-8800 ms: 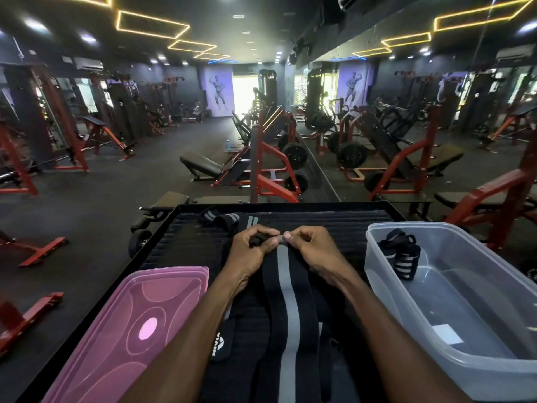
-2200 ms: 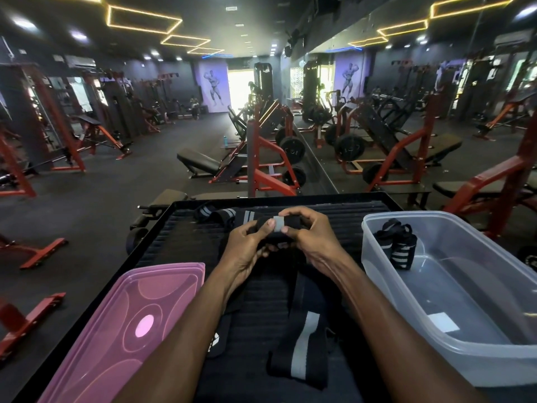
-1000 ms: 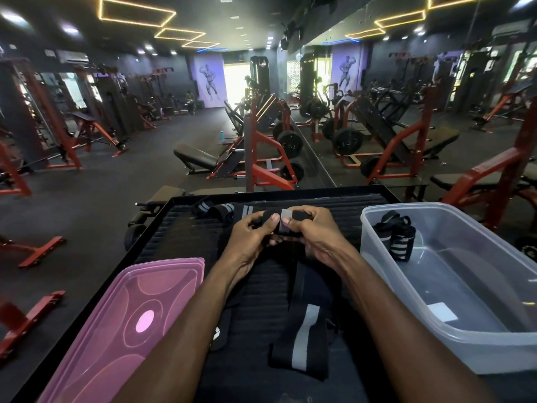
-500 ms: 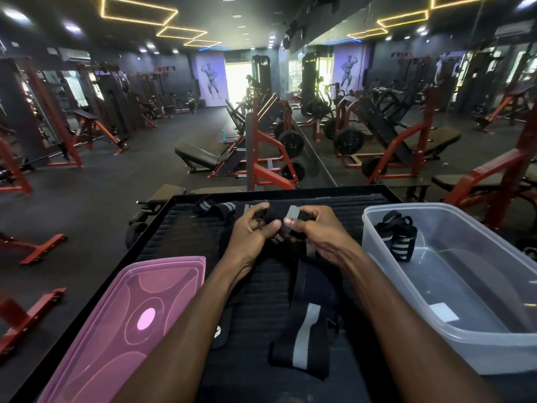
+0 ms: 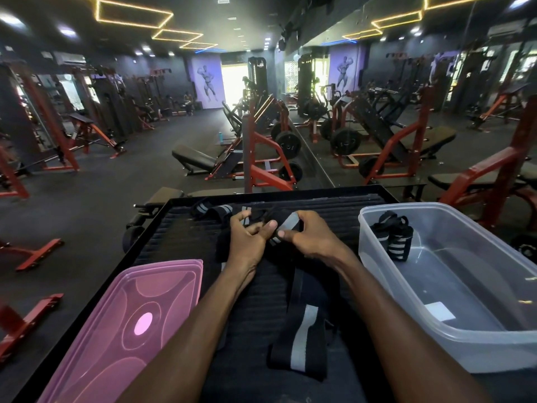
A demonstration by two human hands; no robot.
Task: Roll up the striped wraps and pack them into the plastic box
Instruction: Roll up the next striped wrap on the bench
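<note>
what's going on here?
A person at a black table in a gym is rolling up a striped wrap. The left hand and right hand both pinch the roll, while its unrolled tail trails toward the camera. One rolled wrap already sits in the clear plastic box on the right. The pink lid lies on the left, and more wraps wait at the far edge.

No lettering reads clearly — the white label (image 5: pixel 439 311) in the plastic box (image 5: pixel 494 338) looks blank.

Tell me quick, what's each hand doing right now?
Left hand: closed, pinching the partly rolled striped wrap.
Right hand: closed, gripping the same wrap.
</note>
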